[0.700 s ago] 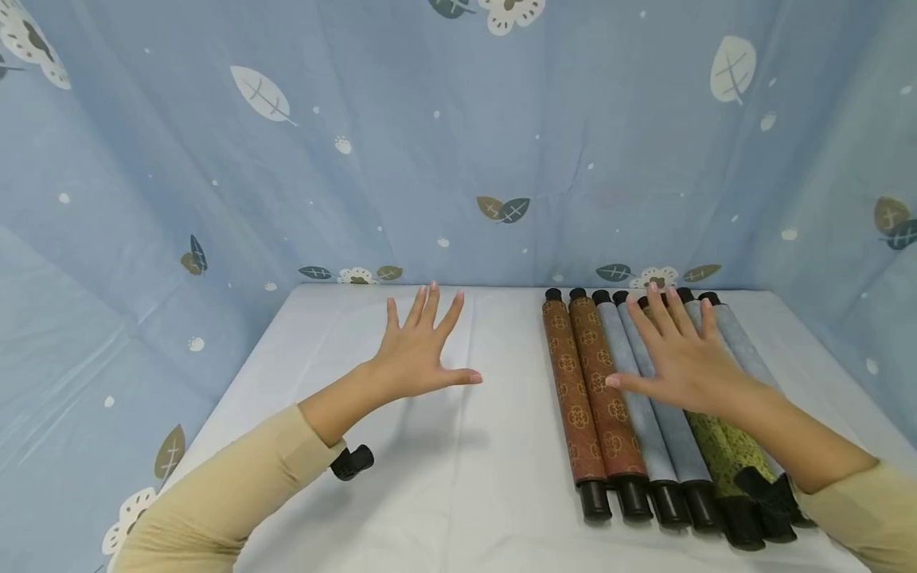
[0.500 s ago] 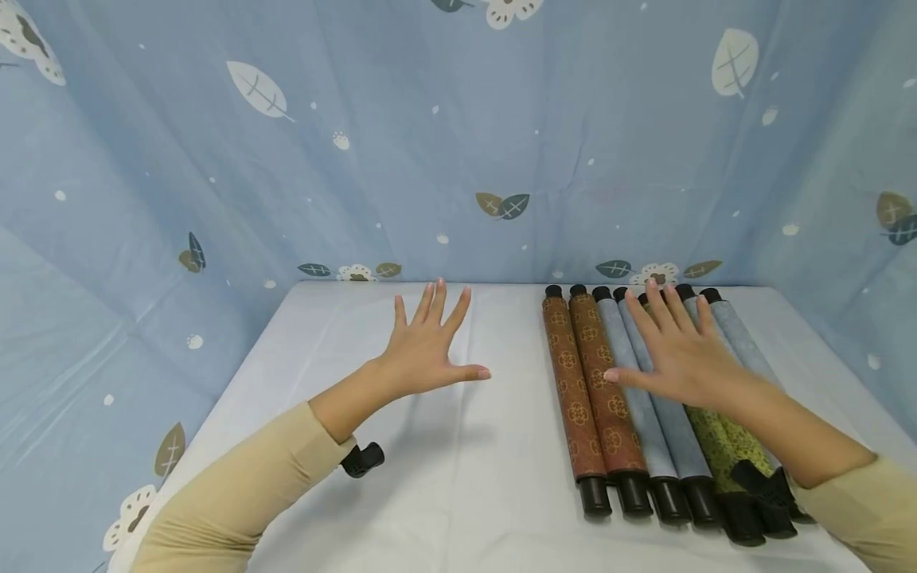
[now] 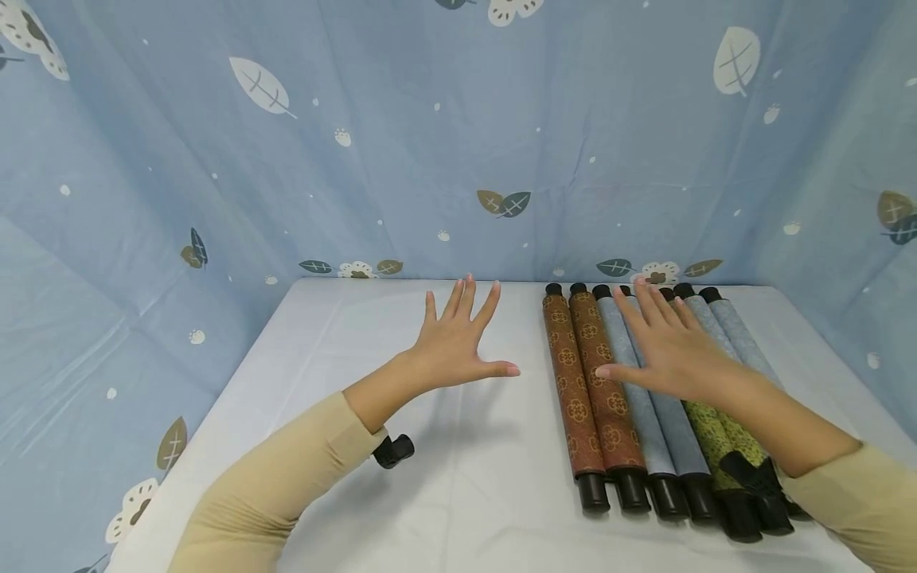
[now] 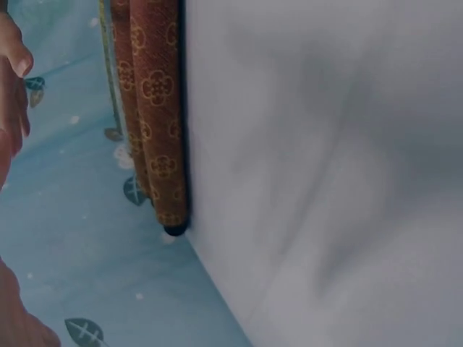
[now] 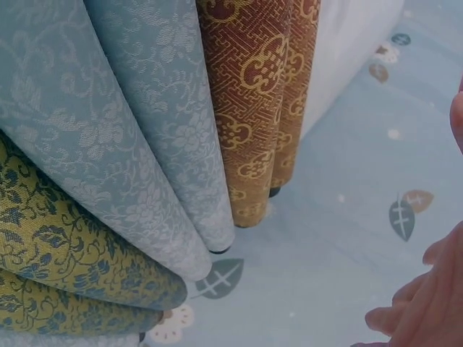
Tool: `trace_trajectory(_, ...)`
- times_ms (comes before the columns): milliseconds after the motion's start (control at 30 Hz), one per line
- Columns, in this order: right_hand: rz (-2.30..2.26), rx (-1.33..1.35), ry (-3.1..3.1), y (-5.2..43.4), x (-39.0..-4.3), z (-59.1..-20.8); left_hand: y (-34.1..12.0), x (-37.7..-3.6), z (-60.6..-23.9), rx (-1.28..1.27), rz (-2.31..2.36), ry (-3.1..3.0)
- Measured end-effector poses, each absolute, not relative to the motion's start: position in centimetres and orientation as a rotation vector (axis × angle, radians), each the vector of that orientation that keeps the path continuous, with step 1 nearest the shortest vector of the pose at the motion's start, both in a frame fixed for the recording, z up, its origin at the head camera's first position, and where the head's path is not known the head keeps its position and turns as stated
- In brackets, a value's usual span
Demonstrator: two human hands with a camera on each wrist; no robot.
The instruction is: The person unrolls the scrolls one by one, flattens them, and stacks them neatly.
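Several fabric-covered rolls with black end caps lie side by side on the right of a white table (image 3: 458, 493): two brown rolls (image 3: 580, 382), blue-grey rolls (image 3: 648, 418) and green-yellow rolls (image 3: 716, 442). My right hand (image 3: 662, 342) hovers flat over the blue-grey and green rolls, fingers spread; whether it touches them is unclear. My left hand (image 3: 466, 342) is held open over bare table left of the brown rolls, holding nothing. The right wrist view shows the brown rolls (image 5: 260, 108) and blue-grey rolls (image 5: 123, 123) close up; the left wrist view shows the brown rolls (image 4: 155, 108).
A small black wrist-camera mount (image 3: 392, 450) sticks out under my left sleeve. Blue leaf-print cloth (image 3: 430, 135) walls the table at the back and both sides. The left half of the table is bare white.
My left hand has slid to the right, nearer the brown rolls. My right hand has shifted slightly left and farther along the rolls. The rolls have not moved.
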State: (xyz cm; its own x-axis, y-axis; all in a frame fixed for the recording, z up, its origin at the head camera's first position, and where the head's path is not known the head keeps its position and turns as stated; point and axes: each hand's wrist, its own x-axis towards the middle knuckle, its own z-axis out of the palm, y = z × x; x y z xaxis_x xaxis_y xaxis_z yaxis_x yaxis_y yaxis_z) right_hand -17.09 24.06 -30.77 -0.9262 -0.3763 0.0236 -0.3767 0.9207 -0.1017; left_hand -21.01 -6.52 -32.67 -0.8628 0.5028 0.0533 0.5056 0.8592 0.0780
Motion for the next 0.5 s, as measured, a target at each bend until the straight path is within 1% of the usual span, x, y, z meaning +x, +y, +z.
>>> trace_trajectory(133, 0.183, 0.620, -3.082, 24.0, -17.2, -30.8, -5.9, -21.1, -32.5, -0.825, -0.141, -2.987)
trace_trajectory(500, 0.194, 0.624, -3.092, 24.0, -17.5, -30.5, -4.3, -21.0, -31.4, -0.852, -0.342, -2.996)
